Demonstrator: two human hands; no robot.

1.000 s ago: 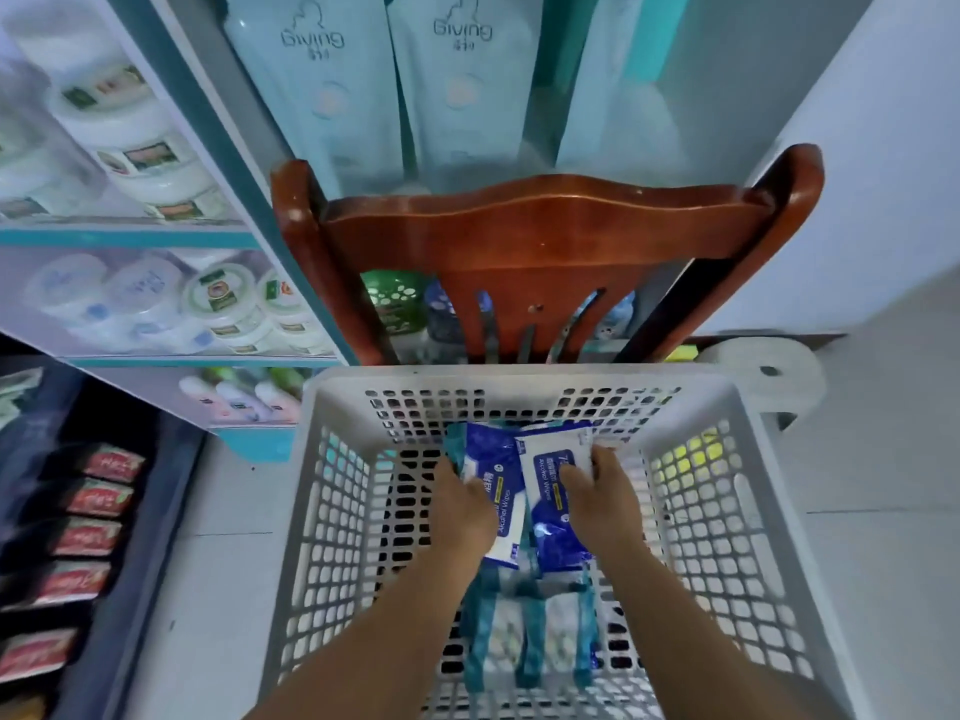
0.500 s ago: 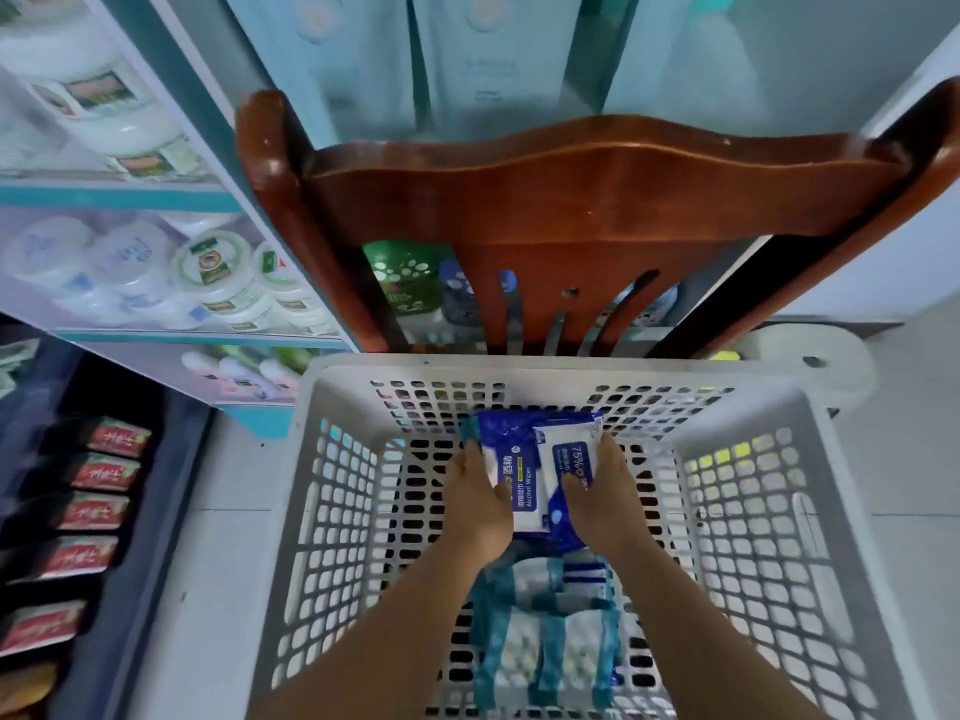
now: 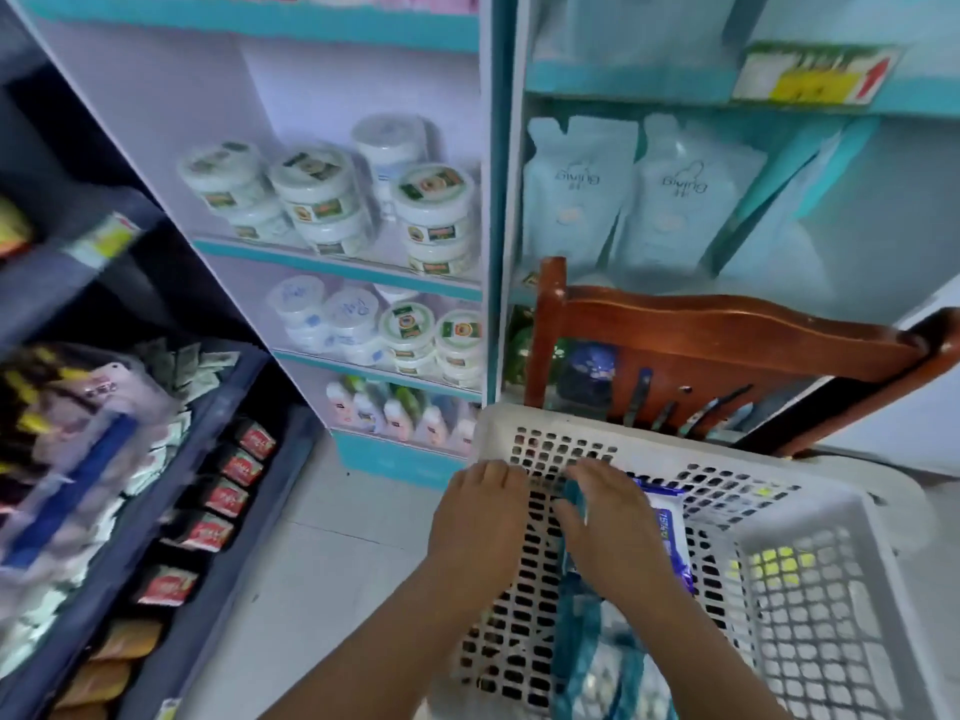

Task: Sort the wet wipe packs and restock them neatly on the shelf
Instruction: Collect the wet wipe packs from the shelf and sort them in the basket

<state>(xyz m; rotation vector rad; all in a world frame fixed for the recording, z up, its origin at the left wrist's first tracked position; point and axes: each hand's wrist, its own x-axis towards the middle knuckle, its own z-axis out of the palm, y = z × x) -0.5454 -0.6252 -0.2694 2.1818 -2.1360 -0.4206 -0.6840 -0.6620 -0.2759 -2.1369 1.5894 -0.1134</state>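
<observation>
A white perforated laundry basket (image 3: 810, 504) fills the lower right. My right hand (image 3: 615, 527) is inside it near the far left corner and grips blue-and-white wet wipe packs (image 3: 669, 532), with a teal pack edge showing by the thumb. Over the basket's left rim hovers my left hand (image 3: 480, 517), back up and fingers fairly straight, with nothing visible in it. More teal-striped wipe packs (image 3: 589, 662) lie on the basket's bottom.
Behind the basket stands a brown wooden chair (image 3: 727, 330). A white shelf unit with teal edges (image 3: 337, 267) holds round white tubs and small bottles. Pale blue pouches (image 3: 639, 200) hang at the right. A dark rack (image 3: 218, 501) with red sachets runs along the left.
The view has swung left and up, so the shelves now fill the frame. My left hand has let go of its blue pack and moved left to the basket's rim. My right hand still holds packs.
</observation>
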